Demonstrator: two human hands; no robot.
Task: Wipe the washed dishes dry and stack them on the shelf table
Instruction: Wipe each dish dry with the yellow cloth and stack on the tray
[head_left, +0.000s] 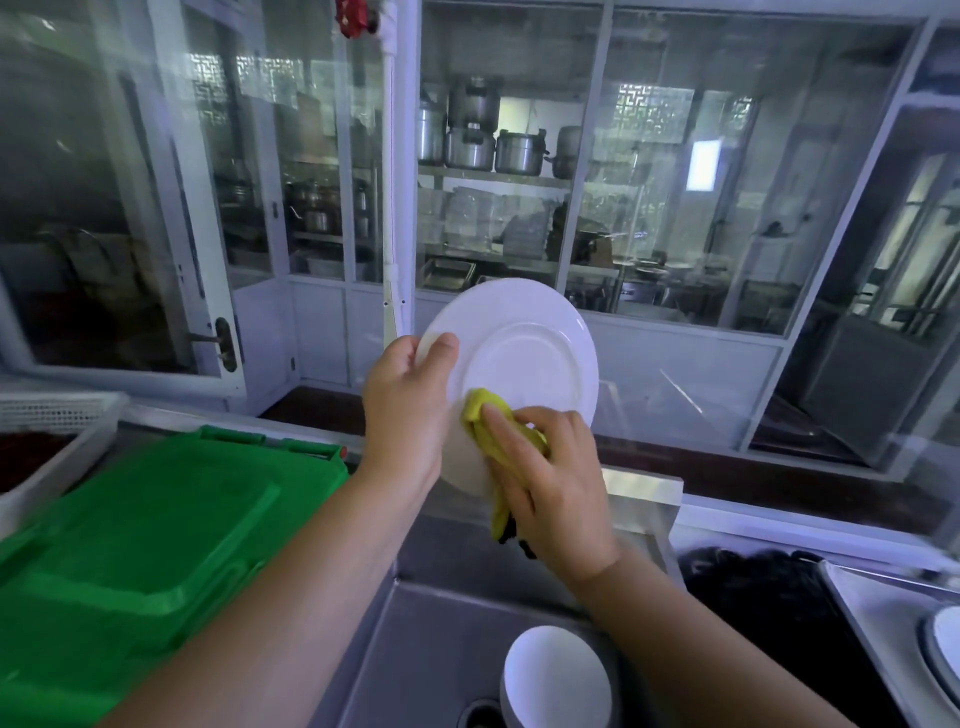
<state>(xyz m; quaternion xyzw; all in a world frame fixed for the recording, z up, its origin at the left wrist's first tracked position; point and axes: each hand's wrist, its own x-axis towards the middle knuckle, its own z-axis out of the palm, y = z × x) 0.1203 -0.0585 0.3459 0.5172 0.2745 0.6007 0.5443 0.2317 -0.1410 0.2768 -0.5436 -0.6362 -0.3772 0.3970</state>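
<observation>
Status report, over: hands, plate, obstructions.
Left hand grips white plate by rim, over sink. Right hand holds yellow cloth against it. Bowls wait below; nothing blocking.

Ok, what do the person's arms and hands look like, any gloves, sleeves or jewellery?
The left hand and right hand are bare: no gloves, and no rings show. The left forearm and right forearm are bare too, with no sleeve, watch or bracelet in view down to the frame's bottom edge.
</observation>
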